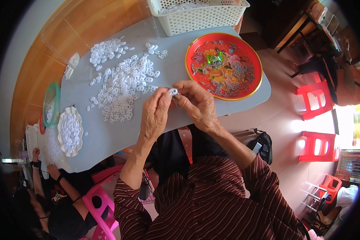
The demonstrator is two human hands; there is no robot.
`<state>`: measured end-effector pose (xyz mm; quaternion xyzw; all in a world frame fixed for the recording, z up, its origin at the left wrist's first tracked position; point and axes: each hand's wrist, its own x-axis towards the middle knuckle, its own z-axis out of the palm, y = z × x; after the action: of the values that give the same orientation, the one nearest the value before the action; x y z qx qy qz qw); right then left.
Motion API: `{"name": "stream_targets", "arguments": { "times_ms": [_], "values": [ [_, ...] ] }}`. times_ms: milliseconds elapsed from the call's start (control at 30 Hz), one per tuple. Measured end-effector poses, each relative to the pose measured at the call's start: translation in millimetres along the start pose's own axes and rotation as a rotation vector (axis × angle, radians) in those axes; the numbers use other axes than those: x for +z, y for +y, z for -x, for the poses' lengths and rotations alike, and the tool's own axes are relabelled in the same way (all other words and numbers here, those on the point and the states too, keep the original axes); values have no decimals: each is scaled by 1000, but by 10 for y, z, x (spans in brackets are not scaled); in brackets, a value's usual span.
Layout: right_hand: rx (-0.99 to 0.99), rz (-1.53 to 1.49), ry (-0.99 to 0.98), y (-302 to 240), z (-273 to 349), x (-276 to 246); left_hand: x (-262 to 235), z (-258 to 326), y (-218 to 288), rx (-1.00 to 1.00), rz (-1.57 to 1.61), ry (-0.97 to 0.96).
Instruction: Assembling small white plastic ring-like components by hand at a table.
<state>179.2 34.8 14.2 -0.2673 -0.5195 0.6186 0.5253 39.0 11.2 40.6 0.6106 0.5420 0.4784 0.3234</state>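
White pc (173, 91) btwn L+R fingers (164, 101).

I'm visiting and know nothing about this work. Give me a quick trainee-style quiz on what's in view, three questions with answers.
1. What is at the fingertips of the left hand and right hand?
A. a pink chair
B. a small white piece
C. a green basket

2. True or false: the scalloped dish stands to the left of the loose white pieces.

3. Fill in: the round flowered tray is mainly ____ inside its gold rim.

Key: 1: B; 2: true; 3: red.
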Motion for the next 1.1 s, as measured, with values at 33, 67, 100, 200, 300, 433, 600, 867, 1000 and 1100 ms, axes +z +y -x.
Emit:
{"name": "stream_targets", "arguments": {
  "times_ms": [33, 67, 100, 200, 300, 433, 600, 867, 1000, 1100],
  "values": [
    [-10, 60, 0, 32, -4, -6, -1, -1, -20, -1, 0, 0],
    [-21, 120, 0, 53, -4, -8, -6, -11, -41, 13, -35, -8],
    [-21, 120, 1, 59, -5, -7, -8, -25, -53, 27, -69, -15],
    [-36, 131, 25, 55, 9, 8, 18, -6, -44, -7, -59, 19],
    [-15, 170, 4, 14, 19, 38, 15, 21, -61, -43, -22, 57],
    [14, 153, -38, 11, 18, 43, 20, 38, -66, -19, -23, 85],
    [16, 203, -67, -3, 15, 31, -63, 21, -79, 4, -48, 6],
    [10, 222, -93, 12, 20, 10, -125, 14, -98, -7, -77, -81],
    [36, 277, -100, -16, 0, 6, -100, 40, -112, -43, -51, -45],
    [-12, 427, -109, -28, 7, 14, -51, 97, -151, -43, -39, -3]
  ]
}}
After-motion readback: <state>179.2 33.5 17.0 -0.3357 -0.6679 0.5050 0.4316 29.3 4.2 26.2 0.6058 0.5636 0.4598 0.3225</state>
